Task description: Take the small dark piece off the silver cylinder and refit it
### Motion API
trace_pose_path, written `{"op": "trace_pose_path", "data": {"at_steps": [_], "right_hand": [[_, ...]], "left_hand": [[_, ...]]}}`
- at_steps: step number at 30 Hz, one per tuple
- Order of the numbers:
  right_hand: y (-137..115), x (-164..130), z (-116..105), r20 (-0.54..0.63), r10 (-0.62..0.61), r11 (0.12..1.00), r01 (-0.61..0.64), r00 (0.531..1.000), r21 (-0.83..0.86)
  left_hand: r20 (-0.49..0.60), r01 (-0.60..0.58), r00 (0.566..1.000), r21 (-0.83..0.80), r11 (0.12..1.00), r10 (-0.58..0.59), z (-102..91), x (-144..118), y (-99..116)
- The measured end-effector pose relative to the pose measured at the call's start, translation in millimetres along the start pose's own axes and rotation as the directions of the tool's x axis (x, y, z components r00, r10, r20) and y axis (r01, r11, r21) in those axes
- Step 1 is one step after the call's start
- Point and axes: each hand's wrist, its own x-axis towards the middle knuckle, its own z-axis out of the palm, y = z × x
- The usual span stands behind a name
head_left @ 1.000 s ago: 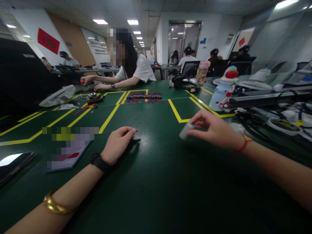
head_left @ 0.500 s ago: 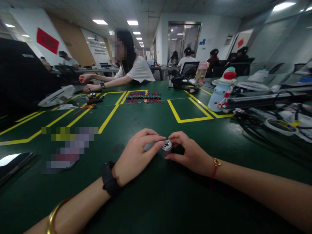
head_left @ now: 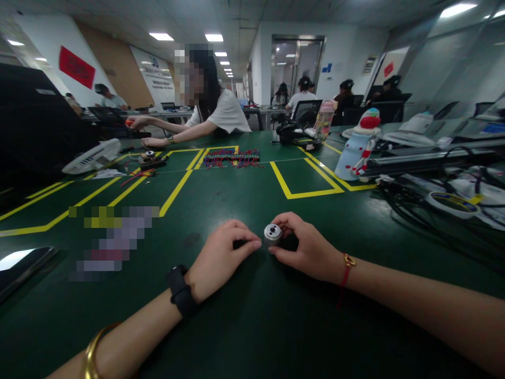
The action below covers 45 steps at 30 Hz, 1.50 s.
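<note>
The person's right hand has its grip closed around a small metal cylinder, thumb in front and fingers behind, the round end facing up, near the middle of the green bench. Just beside it the left hand has thumb and forefinger brought together at the tips; whether they pinch something tiny, I can't tell from here. Farther off lie some red and blue wires, and a bottle stands to the right
</note>
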Motion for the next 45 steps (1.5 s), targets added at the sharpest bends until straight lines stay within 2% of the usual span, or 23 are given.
{"op": "trace_pose_path", "data": {"at_steps": [2,6,9,11,14,15,17,19,20,22,25,27,29,31,32,33,35,37,39,40,42,43,45], "right_hand": [[1.0,0.0,-0.5,0.008,-0.004,1.0,0.004,1.0,0.002],[-0.6,-1.0,1.1,0.025,-0.031,0.999,0.032,0.999,-0.031],[-2.3,-0.6,1.2,0.033,-0.048,0.997,0.05,0.998,-0.057],[1.9,2.2,-7.0,-0.029,-0.031,0.995,0.028,0.999,-0.092],[23.6,9.7,-43.0,-0.244,0.067,0.954,-0.134,0.967,-0.268],[35.0,12.2,-61.4,-0.32,0.099,0.912,-0.214,0.942,-0.349],[60.9,15.2,-103.3,-0.439,0.157,0.772,-0.387,0.885,-0.505],[86.7,14.6,-144.7,-0.492,0.259,0.581,-0.541,0.831,-0.608],[97.9,13.0,-162.7,-0.5,0.306,0.525,-0.582,0.81,-0.621],[115.2,8.8,-190.5,-0.497,0.392,0.456,-0.633,0.774,-0.626],[124.7,4.4,-209.9,-0.464,0.491,0.409,-0.665,0.738,-0.625],[118.1,5.4,-207.6,-0.498,0.467,0.369,-0.673,0.731,-0.641],[100.8,9.4,-191.1,-0.573,0.28,0.367,-0.637,0.77,-0.677],[75.3,14.8,-159.4,-0.54,0.069,0.494,-0.499,0.839,-0.712],[61.1,17.0,-138.6,-0.461,0.009,0.598,-0.374,0.887,-0.709],[46.8,18.4,-115.7,-0.354,0.001,0.73,-0.242,0.935,-0.639],[21.4,18.4,-68.2,-0.078,0.029,0.889,-0.061,0.997,-0.454],[3.8,15.1,-27.3,0.101,-0.028,0.943,0.06,0.995,-0.327],[-4.0,11.3,-1.1,0.199,-0.1,0.943,0.156,0.975,-0.292],[-4.7,10.1,5.1,0.227,-0.124,0.935,0.19,0.966,-0.299],[-1.2,10.2,2.8,0.24,-0.139,0.918,0.216,0.961,-0.332],[2.1,11.5,-5.2,0.218,-0.129,0.91,0.203,0.967,-0.361],[11.3,15.8,-33.3,0.081,-0.077,0.864,0.107,0.994,-0.492]], "left_hand": [[0.043,-0.016,0.999,0.046,0.999,0.014,6.3,-0.3,-6.5],[0.053,-0.03,0.998,0.053,0.998,0.027,11.7,0.7,-9.6],[0.073,-0.013,0.997,-0.028,1.0,0.015,5.5,1.2,-9.0],[0.042,0.047,0.998,-0.073,0.996,-0.044,-3.3,1.3,-12.0],[-0.052,0.201,0.977,-0.12,0.972,-0.209,-18.2,2.3,-25.6],[-0.083,0.246,0.962,-0.145,0.958,-0.26,-22.1,3.1,-32.1],[-0.142,0.298,0.932,-0.22,0.929,-0.333,-26.4,5.3,-45.7],[-0.188,0.324,0.902,-0.304,0.896,-0.389,-26.4,7.8,-57.1],[-0.199,0.328,0.893,-0.328,0.886,-0.404,-25.3,8.8,-61.1],[-0.202,0.326,0.892,-0.334,0.885,-0.405,-22.8,10.0,-65.4],[-0.202,0.322,0.898,-0.306,0.896,-0.392,-20.7,10.3,-64.8],[-0.215,0.326,0.892,-0.302,0.896,-0.398,-20.7,10.3,-62.2],[-0.228,0.331,0.887,-0.291,0.897,-0.401,-20.9,10.5,-59.8],[-0.234,0.333,0.887,-0.274,0.902,-0.399,-21.0,10.7,-58.4],[-0.232,0.333,0.888,-0.267,0.904,-0.396,-20.9,10.7,-58.1],[-0.229,0.332,0.891,-0.263,0.906,-0.393,-20.8,10.7,-58.2],[-0.22,0.332,0.894,-0.257,0.907,-0.39,-20.5,10.5,-58.7],[-0.219,0.329,0.897,-0.252,0.91,-0.385,-20.2,10.3,-59.3],[-0.226,0.322,0.898,-0.247,0.914,-0.378,-20.2,10.3,-59.4],[-0.227,0.32,0.899,-0.247,0.915,-0.375,-20.3,10.4,-59.2],[-0.223,0.32,0.9,-0.252,0.914,-0.376,-20.5,10.5,-58.5],[-0.219,0.32,0.9,-0.257,0.912,-0.378,-20.6,10.5,-58.3],[-0.217,0.316,0.901,-0.267,0.91,-0.377,-20.6,10.6,-58.2]]}}
